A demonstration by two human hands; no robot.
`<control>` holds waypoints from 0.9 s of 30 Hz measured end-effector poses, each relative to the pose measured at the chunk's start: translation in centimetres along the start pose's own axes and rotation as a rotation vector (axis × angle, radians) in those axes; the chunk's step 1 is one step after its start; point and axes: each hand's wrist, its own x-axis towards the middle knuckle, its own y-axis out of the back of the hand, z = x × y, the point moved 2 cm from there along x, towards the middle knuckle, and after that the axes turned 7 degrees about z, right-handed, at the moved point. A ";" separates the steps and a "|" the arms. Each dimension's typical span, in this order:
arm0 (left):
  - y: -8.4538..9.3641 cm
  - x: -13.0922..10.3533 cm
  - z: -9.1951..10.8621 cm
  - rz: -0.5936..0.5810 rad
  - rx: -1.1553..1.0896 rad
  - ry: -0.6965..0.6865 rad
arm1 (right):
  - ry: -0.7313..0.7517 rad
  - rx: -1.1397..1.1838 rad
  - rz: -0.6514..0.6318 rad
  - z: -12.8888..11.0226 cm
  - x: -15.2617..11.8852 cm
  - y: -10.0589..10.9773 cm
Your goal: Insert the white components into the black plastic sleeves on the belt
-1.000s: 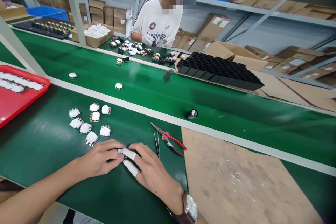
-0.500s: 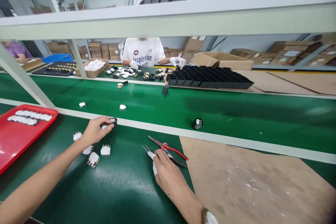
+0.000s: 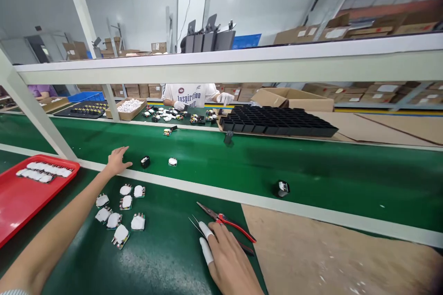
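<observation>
My left hand (image 3: 116,162) reaches over the near edge of the green belt (image 3: 207,159), thumb and fingers apart, with nothing visible in it. Just right of it on the belt stands a small black housing (image 3: 145,162) with a white top. Farther right lies a white-topped circuit board (image 3: 172,162). My right hand (image 3: 226,253), white cots on two of its digits, holds tweezers (image 3: 195,225) with the tips pointing away. Pliers (image 3: 221,218) with red-and-black handles lie beside and partly behind that hand. Several white-topped boards (image 3: 126,202) lie on the bench below my left forearm.
A red tray (image 3: 20,212) with rows of white-topped pieces is at left. Another black housing (image 3: 282,188) sits on the belt at right. Cardboard (image 3: 339,244) covers the near right. Across the belt, a gloved co-worker (image 3: 190,94) works beside black housings (image 3: 277,122). A shelf beam (image 3: 221,71) crosses above.
My left hand has let go of the black housing, now on the belt, and moved left. The view has tilted up. A board seen earlier at the belt's left no longer shows. My right hand keeps the tweezers.
</observation>
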 end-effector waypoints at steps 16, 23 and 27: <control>7.9 -9.1 1.0 -0.136 -0.133 -0.139 | -0.245 0.256 -0.240 8.1 16.8 -16.5; 14.5 -20.2 -0.5 -0.252 0.022 -0.093 | -0.149 0.405 -0.239 6.8 18.7 -15.7; 13.5 -22.9 -3.0 -0.312 0.006 -0.010 | -0.013 0.529 -0.294 1.7 15.8 -11.2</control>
